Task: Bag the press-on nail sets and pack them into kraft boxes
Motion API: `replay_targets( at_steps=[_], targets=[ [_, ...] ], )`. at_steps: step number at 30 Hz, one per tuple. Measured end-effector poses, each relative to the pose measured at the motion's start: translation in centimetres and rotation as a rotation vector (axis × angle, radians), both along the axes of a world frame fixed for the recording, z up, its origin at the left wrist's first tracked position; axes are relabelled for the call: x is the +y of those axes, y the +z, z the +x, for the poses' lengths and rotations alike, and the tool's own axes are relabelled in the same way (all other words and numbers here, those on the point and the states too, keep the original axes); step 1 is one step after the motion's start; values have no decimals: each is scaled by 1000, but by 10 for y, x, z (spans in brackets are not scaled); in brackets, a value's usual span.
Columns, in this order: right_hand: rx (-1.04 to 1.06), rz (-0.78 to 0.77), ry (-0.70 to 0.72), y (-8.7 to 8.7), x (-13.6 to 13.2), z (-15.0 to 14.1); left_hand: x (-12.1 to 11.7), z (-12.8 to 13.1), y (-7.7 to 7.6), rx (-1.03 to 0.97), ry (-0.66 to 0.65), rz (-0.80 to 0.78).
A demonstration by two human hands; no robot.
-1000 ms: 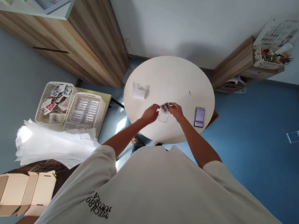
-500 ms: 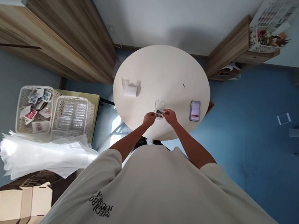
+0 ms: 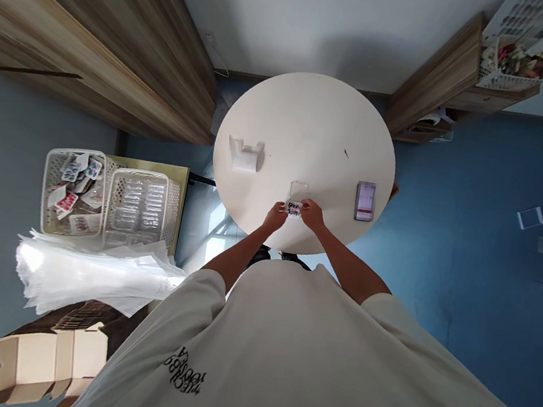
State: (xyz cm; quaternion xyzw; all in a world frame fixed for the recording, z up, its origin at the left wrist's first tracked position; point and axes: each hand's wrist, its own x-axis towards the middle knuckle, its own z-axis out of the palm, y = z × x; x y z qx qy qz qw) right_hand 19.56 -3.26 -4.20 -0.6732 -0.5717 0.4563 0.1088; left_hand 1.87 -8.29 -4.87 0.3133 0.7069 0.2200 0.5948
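Observation:
A small clear plastic box (image 3: 298,188) lies near the front edge of the round table, its lid laid back away from me. Over its near half is a white card (image 3: 294,209) with rows of small dark pieces; at this size I cannot make out what the pieces are. My left hand (image 3: 276,216) is closed, its fingertips pinching the card's left edge. On the opposite edge, my right hand (image 3: 311,214) is bent over the card's upper right corner with the fingers together. Whether the card rests fully inside the box is hard to tell.
On the round table (image 3: 309,114) are a white translucent holder (image 3: 245,159), a phone (image 3: 365,202) and a tiny dark scrap (image 3: 346,153). To the left, white baskets hold printed packets (image 3: 67,202) and clear boxes (image 3: 140,205). White plastic sheets (image 3: 94,273) and an open carton (image 3: 42,360) lie nearer.
The view has shifted, moving the table slightly right in the picture. The card, tilted between my hands before, now looks flatter over the box. Both hands stay at its edges.

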Motion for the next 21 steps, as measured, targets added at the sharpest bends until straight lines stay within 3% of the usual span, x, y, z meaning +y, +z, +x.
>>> replay_targets(
  at_steps=[7,14,21],
  targets=[
    [76,-18,-177,4,15,8,24,-7,0,36,31,15],
    [280,-150,-315,-1,32,4,60,-8,-3,-38,86,84],
    [365,-194,-366,-5,32,1,64,-5,4,-139,88,63]
  ],
)
